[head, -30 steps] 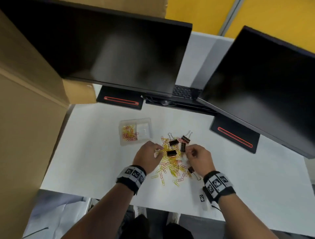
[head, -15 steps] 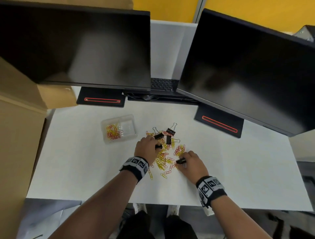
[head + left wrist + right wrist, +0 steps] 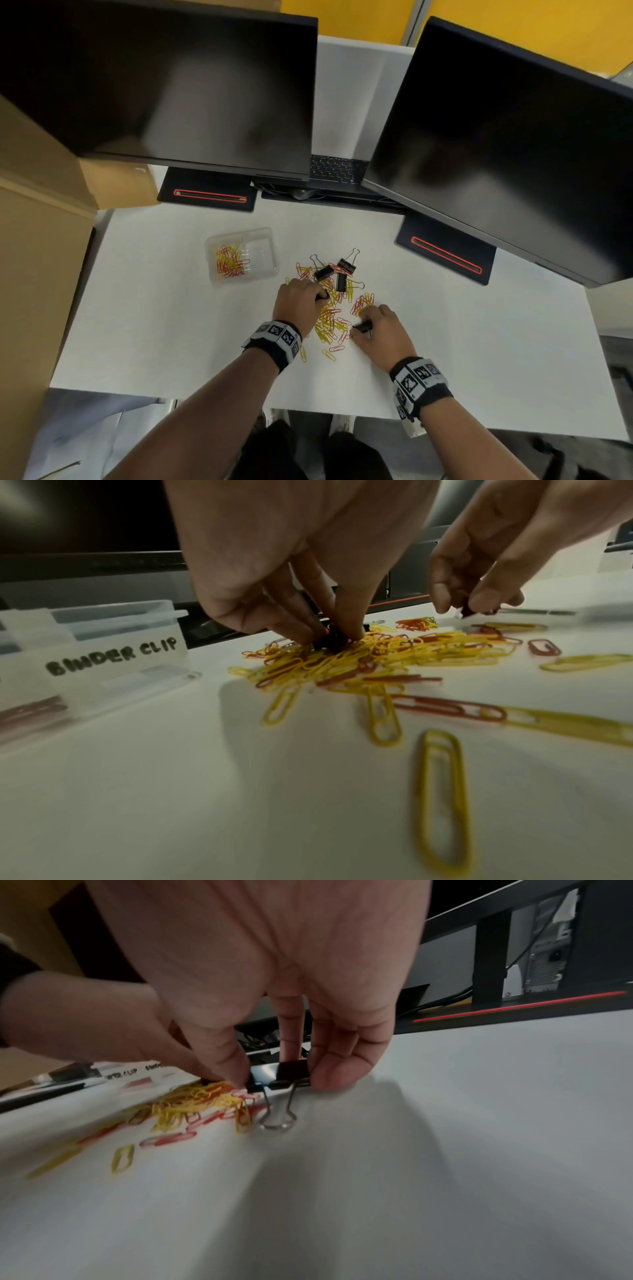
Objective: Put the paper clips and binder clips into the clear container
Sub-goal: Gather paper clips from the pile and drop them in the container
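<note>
We pinch one binder clip [image 3: 286,1074] in the right hand [image 3: 383,329] and another [image 3: 330,641] in the left hand [image 3: 298,303], both grips clamped, low over the paper clips [image 3: 330,322] on the surface [image 3: 154,325]. Container [image 3: 270,240] sits left of the pile, some paper clips inside.

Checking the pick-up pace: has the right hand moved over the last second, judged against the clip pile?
Yes. The right hand has come back toward the person, from the pile's far right side near the loose binder clips to its near right edge, where it pinches a binder clip.
</note>
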The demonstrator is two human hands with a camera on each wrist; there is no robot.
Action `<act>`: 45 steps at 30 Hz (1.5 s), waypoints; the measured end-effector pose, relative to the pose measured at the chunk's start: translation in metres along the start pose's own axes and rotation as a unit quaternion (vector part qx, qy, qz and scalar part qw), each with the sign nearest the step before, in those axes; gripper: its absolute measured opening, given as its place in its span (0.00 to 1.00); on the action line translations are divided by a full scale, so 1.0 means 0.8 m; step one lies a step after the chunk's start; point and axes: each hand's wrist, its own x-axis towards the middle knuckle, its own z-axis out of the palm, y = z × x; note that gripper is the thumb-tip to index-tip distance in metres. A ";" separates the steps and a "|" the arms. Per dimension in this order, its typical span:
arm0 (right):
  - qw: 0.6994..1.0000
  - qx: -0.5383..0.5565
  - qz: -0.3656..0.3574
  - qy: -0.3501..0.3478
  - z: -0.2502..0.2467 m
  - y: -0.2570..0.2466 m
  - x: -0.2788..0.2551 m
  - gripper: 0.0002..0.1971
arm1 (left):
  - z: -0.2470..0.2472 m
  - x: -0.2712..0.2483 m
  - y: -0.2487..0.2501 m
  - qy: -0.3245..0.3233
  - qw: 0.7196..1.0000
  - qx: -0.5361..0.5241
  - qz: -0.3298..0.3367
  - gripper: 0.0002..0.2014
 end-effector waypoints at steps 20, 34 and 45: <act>0.990 0.052 0.094 0.093 -0.043 0.025 0.060 0.22 | -0.061 -0.020 -0.001 -0.004 0.960 -0.262 -0.097 0.13; 0.992 0.011 -0.043 0.115 -0.033 0.004 0.037 0.13 | -0.049 -0.046 -0.084 0.075 0.991 -0.073 -0.084 0.10; 0.995 -0.076 -0.046 0.044 0.003 -0.019 0.033 0.17 | -0.007 -0.033 -0.019 -0.099 0.995 -0.020 0.000 0.31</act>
